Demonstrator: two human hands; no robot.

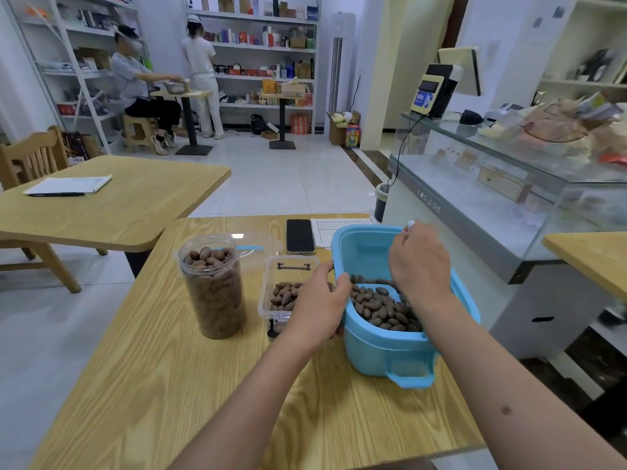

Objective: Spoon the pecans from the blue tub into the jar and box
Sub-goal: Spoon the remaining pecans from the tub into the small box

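From the head camera, the blue tub (383, 347) sits tilted at the right of the wooden tabletop (163, 361), with pecans (380, 305) pooled in its lower near side. The left hand (317, 305) grips the tub's left rim, fingers curled over the edge. The right hand (419, 262) is inside the tub, curled round a pale spoon handle (410, 224); the bowl is hidden. Left of the tub, the clear box (288, 290) holds some pecans; the clear jar (213, 286) beside it is nearly full. A phone (299, 236) lies behind the box.
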